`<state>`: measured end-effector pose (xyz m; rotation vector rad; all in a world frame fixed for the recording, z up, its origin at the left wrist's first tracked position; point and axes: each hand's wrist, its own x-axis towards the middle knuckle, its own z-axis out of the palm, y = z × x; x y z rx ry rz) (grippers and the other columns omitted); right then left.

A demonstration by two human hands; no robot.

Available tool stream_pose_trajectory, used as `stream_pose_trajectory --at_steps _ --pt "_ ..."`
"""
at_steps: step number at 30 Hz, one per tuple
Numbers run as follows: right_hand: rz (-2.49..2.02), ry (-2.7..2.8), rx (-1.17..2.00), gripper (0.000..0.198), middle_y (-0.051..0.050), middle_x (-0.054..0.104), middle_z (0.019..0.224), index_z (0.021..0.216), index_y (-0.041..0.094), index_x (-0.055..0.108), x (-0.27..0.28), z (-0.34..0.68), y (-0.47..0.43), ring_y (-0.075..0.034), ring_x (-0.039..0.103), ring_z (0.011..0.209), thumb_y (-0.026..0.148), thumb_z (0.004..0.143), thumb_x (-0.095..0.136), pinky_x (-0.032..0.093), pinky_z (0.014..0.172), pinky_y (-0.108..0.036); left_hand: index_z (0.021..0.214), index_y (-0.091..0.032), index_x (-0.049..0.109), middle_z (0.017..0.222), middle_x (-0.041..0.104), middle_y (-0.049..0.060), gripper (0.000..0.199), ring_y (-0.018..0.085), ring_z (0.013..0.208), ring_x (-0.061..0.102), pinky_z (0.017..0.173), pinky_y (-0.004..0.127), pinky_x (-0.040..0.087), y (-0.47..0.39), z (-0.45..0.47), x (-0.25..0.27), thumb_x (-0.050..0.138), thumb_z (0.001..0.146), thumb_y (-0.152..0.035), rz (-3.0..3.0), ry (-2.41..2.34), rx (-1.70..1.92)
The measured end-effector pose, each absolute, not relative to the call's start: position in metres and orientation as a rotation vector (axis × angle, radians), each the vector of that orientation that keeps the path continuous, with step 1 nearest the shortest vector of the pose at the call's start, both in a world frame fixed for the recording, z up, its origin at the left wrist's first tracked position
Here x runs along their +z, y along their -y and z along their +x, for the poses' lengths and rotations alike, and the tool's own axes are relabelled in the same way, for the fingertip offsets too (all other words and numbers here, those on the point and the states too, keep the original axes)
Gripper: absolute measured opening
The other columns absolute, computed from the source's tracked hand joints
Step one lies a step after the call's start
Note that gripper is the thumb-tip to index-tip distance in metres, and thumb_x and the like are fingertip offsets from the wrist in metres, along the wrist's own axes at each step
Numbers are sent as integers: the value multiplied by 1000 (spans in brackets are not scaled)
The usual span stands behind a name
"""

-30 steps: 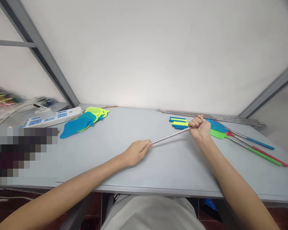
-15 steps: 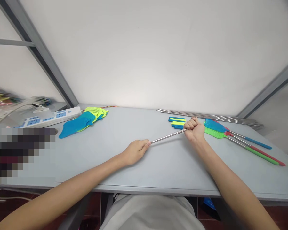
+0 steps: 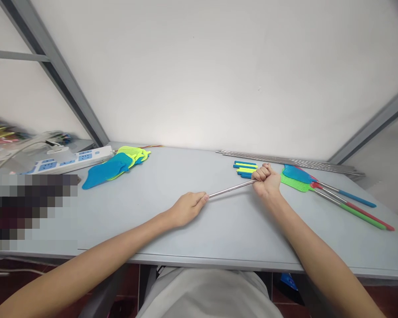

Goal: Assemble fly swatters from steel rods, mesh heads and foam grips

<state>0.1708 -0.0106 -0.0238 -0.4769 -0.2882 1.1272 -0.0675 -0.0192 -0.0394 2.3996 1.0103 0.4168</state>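
Observation:
A thin metal rod (image 3: 231,189) spans the gap between my hands, slanting up to the right above the table. My left hand (image 3: 189,208) is closed around its lower left end. Around the upper right end, my right hand (image 3: 266,180) makes a fist; whatever else sits inside that fist is hidden. Just beyond my right hand lie several blue and yellow handle sleeves (image 3: 247,169). To its right are assembled fly swatters: a blue one (image 3: 296,174), a green one (image 3: 296,182) and a red one (image 3: 371,215), partly under the blue head.
Loose blue and yellow swatter heads (image 3: 102,169) are piled at the left, beside a white power strip (image 3: 76,160). Several metal rods (image 3: 292,161) lie along the wall at the back right. A blurred patch covers the table's left end. Grey frame posts (image 3: 69,79) flank the wall.
My right hand has shifted very slightly left along with its end of the rod. Both hands keep their hold, and the other things stay in place.

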Motion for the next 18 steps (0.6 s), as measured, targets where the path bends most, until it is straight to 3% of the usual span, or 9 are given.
stream_pose_trajectory --at_steps 18 --pt "-488 164 1165 19 9 16 40 56 16 30 -8 169 19 -2 19 28 13 75 29 23 30 -14 60 -18 33 53 33 -4 33 10 50 34 50 22 30 22 -61 -32 18 83 -36 2367 -976 461"
